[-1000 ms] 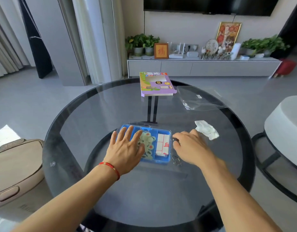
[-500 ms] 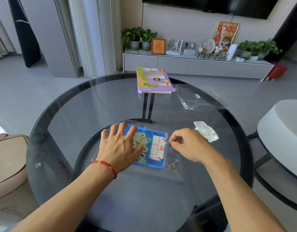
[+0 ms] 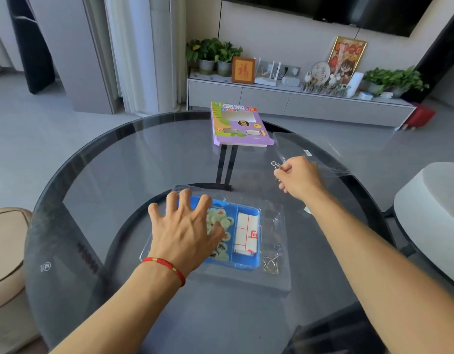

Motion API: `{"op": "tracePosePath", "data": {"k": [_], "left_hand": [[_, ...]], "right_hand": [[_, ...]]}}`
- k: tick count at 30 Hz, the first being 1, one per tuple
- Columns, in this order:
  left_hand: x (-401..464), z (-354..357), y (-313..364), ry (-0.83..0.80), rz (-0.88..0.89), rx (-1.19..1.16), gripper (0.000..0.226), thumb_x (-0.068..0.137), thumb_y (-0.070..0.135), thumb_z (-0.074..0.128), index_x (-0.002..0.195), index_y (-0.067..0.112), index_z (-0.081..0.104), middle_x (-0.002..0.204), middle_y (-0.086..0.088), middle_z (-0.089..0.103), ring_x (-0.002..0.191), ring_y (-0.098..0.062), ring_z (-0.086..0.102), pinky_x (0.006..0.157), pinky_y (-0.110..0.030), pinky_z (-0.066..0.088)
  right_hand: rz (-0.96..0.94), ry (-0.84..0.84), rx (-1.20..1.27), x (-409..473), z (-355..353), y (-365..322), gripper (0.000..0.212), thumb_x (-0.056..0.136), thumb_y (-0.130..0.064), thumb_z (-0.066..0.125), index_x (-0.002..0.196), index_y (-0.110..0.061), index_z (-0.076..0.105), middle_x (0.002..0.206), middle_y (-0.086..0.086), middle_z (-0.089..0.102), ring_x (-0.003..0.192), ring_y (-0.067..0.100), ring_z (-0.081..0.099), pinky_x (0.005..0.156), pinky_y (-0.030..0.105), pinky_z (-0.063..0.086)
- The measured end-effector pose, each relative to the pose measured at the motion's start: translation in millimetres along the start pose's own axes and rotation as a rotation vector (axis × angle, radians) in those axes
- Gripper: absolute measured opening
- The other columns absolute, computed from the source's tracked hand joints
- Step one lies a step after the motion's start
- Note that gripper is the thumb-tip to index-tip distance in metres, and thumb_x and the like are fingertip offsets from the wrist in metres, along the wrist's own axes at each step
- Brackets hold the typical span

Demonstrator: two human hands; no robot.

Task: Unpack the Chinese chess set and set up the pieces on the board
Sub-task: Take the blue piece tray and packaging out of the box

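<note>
Hands at work over a round glass tabletop: the left hand, fingers spread, lies flat on the blue tray of the chess set, covering most of the left compartment; the right hand is raised well apart from the tray, up and to the right, fingers closed around a small metal wire ring piece. The tray sits near the middle of the tabletop inside clear plastic packaging, directly beneath the left hand, which is plainly the nearer one. Round pale chess pieces fill the left compartment; the folded white board, printed in red, fills the narrower right compartment, its long axis running away from the person, toward the purple box at the far edge. Another wire piece lies just beside the tray's right wall. Judged from this layout, the board is reached most directly from the right once that hand is free, while the left steadies the tray.
</note>
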State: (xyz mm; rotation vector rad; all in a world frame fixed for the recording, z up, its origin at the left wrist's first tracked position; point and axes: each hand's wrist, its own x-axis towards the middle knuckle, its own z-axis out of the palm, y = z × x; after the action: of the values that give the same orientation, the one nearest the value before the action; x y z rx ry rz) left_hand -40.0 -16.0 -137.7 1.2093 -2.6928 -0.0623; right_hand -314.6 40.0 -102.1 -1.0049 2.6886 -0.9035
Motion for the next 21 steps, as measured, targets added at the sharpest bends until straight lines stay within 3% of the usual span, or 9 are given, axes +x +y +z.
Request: {"op": "tracePosePath", "data": {"k": [3, 7, 9, 12, 14, 18, 21], "left_hand": [[0, -1, -2, -0.008, -0.002, -0.011, 0.046, 0.090, 0.066, 0.032, 0.125, 0.038, 0.042, 0.144, -0.001, 0.039, 0.132, -0.027, 0.034, 0.100, -0.054, 0.032], [-1, -5, 0, -0.035, 0.006, -0.016, 0.046, 0.095, 0.063, 0.032, 0.132, 0.037, 0.035, 0.151, -0.001, 0.029, 0.138, -0.026, 0.026, 0.104, -0.052, 0.030], [-2, -5, -1, -0.046, 0.013, -0.016, 0.046, 0.096, 0.063, 0.030, 0.133, 0.036, 0.034, 0.153, -0.002, 0.026, 0.139, -0.027, 0.024, 0.105, -0.052, 0.030], [-2, -5, -3, -0.052, 0.011, -0.031, 0.046, 0.096, 0.062, 0.031, 0.133, 0.035, 0.035, 0.152, -0.002, 0.026, 0.140, -0.027, 0.024, 0.104, -0.052, 0.032], [-2, -4, -3, -0.048, 0.016, -0.039, 0.045, 0.095, 0.061, 0.032, 0.132, 0.035, 0.036, 0.151, -0.003, 0.028, 0.138, -0.028, 0.026, 0.102, -0.051, 0.034], [-5, 1, -3, -0.025, 0.019, -0.058, 0.044, 0.097, 0.058, 0.033, 0.132, 0.032, 0.038, 0.149, -0.005, 0.032, 0.135, -0.029, 0.030, 0.098, -0.049, 0.038], [-7, 7, -3, 0.002, 0.006, -0.051, 0.045, 0.097, 0.057, 0.031, 0.134, 0.031, 0.038, 0.151, -0.006, 0.033, 0.136, -0.031, 0.030, 0.099, -0.051, 0.038]], "right_hand": [[0.005, 0.021, -0.218, 49, 25, -3, 0.021, 0.088, -0.014, 0.064, 0.071, -0.002, 0.067, 0.067, 0.014, 0.068, 0.068, 0.036, 0.066, 0.064, 0.035, 0.057], [-0.017, 0.050, -0.386, 78, 52, -3, 0.018, 0.091, -0.017, 0.069, 0.079, -0.004, 0.064, 0.079, 0.017, 0.063, 0.076, 0.038, 0.059, 0.061, 0.032, 0.042], [-0.026, 0.074, -0.375, 81, 55, -3, 0.023, 0.094, -0.020, 0.067, 0.080, -0.002, 0.063, 0.082, 0.017, 0.063, 0.081, 0.039, 0.059, 0.063, 0.033, 0.042], [-0.061, 0.055, -0.361, 65, 40, -6, 0.016, 0.090, -0.007, 0.055, 0.093, -0.002, 0.070, 0.094, 0.015, 0.070, 0.096, 0.041, 0.064, 0.072, 0.039, 0.057], [-0.170, 0.012, -0.342, 33, 19, -12, 0.023, 0.089, -0.009, 0.052, 0.090, -0.014, 0.074, 0.090, 0.006, 0.073, 0.089, 0.034, 0.066, 0.076, 0.042, 0.059], [-0.383, -0.207, -0.248, -67, -24, -22, 0.015, 0.087, -0.022, 0.061, 0.077, -0.028, 0.070, 0.072, -0.014, 0.068, 0.073, 0.007, 0.063, 0.073, 0.032, 0.055], [-0.427, -0.297, -0.319, -130, -41, -18, 0.010, 0.083, -0.031, 0.060, 0.074, -0.030, 0.065, 0.068, -0.018, 0.065, 0.068, 0.006, 0.059, 0.072, 0.030, 0.053]]}}
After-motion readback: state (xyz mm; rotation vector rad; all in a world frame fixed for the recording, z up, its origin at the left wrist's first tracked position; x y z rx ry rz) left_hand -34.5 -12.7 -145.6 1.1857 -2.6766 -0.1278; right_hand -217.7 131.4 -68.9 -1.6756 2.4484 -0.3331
